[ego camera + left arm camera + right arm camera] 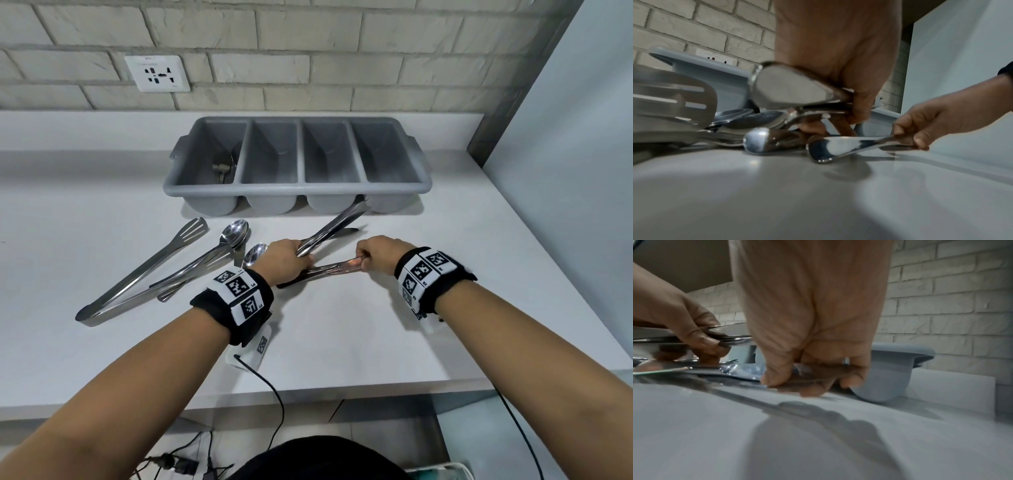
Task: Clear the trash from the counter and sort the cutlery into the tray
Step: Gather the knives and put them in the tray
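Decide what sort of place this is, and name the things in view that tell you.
Probably a kitchen or canteen service counter: a grey four-compartment cutlery tray on a white counter, steel serving tongs and spoons beside it, and a brick wall with a power socket.

Bare counter lay near the hands.
Tongs (137, 270) and spoons (236, 233) lay left of the left fingers (301, 255); the tray (294, 192) stood just beyond both hands' fingertips.
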A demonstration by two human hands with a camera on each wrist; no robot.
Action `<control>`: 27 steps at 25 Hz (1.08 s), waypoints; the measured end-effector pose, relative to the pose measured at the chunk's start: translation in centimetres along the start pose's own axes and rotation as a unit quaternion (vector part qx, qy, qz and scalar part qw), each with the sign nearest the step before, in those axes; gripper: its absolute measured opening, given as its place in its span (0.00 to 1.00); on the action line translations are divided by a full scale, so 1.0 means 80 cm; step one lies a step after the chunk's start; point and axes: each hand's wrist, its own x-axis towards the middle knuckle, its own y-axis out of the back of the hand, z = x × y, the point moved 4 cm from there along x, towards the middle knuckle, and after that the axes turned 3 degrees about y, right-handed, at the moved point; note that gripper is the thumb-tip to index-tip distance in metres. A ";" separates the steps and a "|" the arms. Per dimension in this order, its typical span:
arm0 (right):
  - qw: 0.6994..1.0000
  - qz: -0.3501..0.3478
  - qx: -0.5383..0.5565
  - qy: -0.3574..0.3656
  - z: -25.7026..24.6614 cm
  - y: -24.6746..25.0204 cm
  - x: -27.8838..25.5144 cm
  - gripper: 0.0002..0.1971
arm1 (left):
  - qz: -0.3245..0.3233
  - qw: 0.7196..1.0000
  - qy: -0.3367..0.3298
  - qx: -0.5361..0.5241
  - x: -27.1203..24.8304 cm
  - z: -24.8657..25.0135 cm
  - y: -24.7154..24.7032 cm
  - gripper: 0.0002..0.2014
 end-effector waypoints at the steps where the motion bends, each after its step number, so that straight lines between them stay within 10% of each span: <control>1: 1.000 0.026 0.009 0.009 -0.004 0.012 -0.005 0.03 | -0.001 1.000 -0.005 0.024 0.003 0.003 0.001 0.10; 11: 0.979 0.181 -0.018 0.090 -0.022 0.104 -0.022 0.04 | -0.181 0.930 -0.013 -0.321 0.011 0.013 -0.018 0.07; 15: 0.977 0.161 0.105 0.093 -0.015 0.101 -0.003 0.05 | -0.153 0.936 -0.017 -0.317 0.003 0.011 -0.019 0.08; 19: 0.909 0.334 0.242 0.063 0.004 0.093 0.014 0.12 | -0.111 0.927 0.011 -0.358 -0.006 -0.005 -0.013 0.11; 27: 0.994 0.101 0.024 0.031 -0.031 0.013 0.065 0.18 | -0.048 0.935 0.041 -0.350 -0.017 -0.039 0.017 0.06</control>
